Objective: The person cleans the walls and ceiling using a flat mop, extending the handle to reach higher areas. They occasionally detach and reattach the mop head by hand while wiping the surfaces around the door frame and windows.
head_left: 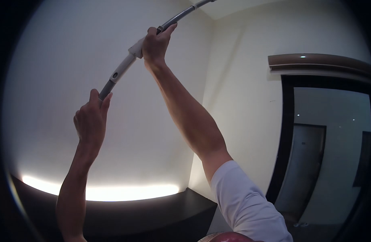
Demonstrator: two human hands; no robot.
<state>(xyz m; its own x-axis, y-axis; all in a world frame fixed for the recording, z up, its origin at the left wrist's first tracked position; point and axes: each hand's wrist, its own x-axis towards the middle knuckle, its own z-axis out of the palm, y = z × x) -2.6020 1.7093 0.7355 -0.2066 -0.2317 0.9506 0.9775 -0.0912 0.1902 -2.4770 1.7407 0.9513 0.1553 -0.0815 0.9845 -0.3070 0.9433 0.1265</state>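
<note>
Both arms reach up in front of the pale wall, holding a long white-and-grey pole that slants up to the right. My left hand is closed around its grey lower end. Further up, my right hand wraps the pole just above a wider white joint. A dark oval spot marks the white section between the hands. Beyond my right hand, the thinner dark upper part runs toward the ceiling, and its far end leaves the top of the view.
A bright light strip glows along the wall's foot behind a black ledge. On the right stands a dark-framed glass panel or doorway, with a brown box-like fixture above it. A reddish rounded thing shows at the bottom edge.
</note>
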